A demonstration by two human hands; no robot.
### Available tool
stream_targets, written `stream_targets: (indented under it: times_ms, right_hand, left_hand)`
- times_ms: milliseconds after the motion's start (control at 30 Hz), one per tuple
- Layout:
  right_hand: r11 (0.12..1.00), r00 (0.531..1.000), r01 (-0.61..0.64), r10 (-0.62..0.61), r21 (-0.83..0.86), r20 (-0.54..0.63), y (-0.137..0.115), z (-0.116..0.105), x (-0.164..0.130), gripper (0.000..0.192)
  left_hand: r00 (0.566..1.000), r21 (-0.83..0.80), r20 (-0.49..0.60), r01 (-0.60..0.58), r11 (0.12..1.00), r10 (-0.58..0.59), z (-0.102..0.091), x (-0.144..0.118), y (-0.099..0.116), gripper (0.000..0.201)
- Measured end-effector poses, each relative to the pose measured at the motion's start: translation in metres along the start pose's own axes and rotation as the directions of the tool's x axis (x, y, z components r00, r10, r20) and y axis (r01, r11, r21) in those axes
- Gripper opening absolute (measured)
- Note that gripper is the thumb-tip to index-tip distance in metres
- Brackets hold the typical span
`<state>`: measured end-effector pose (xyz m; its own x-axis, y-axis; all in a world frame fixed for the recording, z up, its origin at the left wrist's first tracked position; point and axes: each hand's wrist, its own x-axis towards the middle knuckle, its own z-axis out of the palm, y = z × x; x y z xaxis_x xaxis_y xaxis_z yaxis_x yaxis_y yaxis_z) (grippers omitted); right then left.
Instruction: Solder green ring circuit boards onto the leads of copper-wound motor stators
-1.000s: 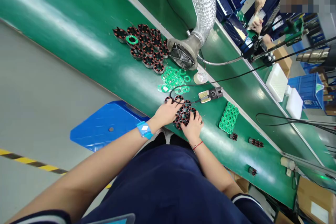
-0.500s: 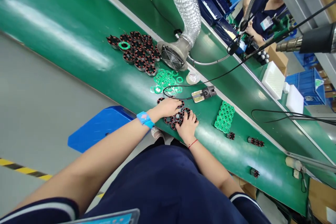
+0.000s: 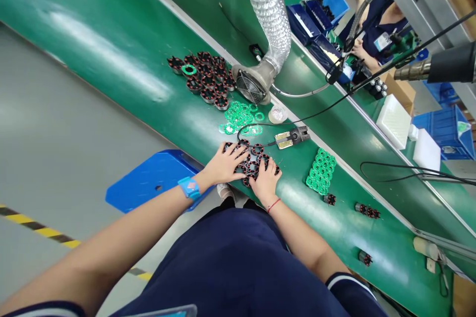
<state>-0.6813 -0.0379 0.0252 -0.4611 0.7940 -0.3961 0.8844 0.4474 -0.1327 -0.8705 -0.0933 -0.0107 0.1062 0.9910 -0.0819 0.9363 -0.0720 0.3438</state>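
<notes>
A group of motor stators (image 3: pixel 252 168), dark rings with copper windings, sits on the green bench close in front of me. My left hand (image 3: pixel 224 164) lies over the group's left side, fingers spread and touching several stators. On the right side my right hand (image 3: pixel 265 179) rests with its fingers apart and slightly curved against the outer stators. My palms hide part of the group. Just beyond are loose green ring-shaped circuit boards (image 3: pixel 240 115). Further left stands a larger cluster of stators (image 3: pixel 208 77), one topped by a green ring (image 3: pixel 189 70).
A fume extractor fan (image 3: pixel 251 85) on a silver duct (image 3: pixel 266 10) stands behind the boards. A black cable runs to a dark tool (image 3: pixel 293 137). Stacked green boards (image 3: pixel 321 171) and a few stators (image 3: pixel 367 210) lie rightward. Across the bench a person (image 3: pixel 383 29) works near blue bins.
My left hand has shifted left and towards me, its fingers now spread over the stators' left edge. My right hand stays on the right side. The whole view has shifted slightly.
</notes>
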Motion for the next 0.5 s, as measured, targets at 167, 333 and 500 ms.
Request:
stream_targets:
  times_ms: [167,333,500]
  right_hand:
    - [0.999,0.999,0.048,-0.048,-0.006,0.017,-0.023,0.004,-0.001,0.079]
    - [0.997,0.996,0.081,-0.082,0.009,0.031,-0.062,0.007,0.006,0.081]
    - [0.997,0.999,0.049,-0.050,0.063,0.005,-0.109,0.006,0.026,0.079]
  left_hand:
    - [1.000,-0.004,-0.010,-0.012,1.000,0.012,0.000,-0.021,-0.020,0.072]
    - [1.000,-0.013,-0.027,-0.013,1.000,0.013,-0.003,-0.039,-0.058,0.067]
    - [0.999,-0.025,-0.042,-0.019,0.999,0.018,-0.009,-0.047,-0.110,0.067]
